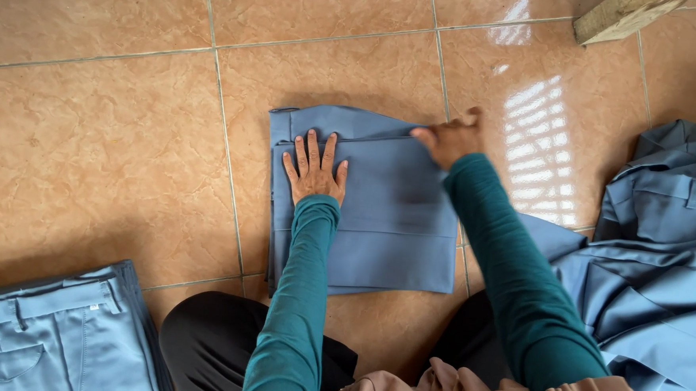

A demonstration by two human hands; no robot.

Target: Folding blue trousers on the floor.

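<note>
A folded blue garment [378,229] lies flat on the tiled floor in front of me. My left hand [315,170] presses palm down on its upper left part, fingers spread. My right hand [452,139] pinches the top right edge of the folded cloth, slightly blurred. Both arms wear teal sleeves.
A stack of folded blue trousers [47,334] sits at the lower left. A loose heap of blue garments [654,259] lies at the right. A wooden block [619,15] rests at the top right. The floor is glossy orange tile [97,143].
</note>
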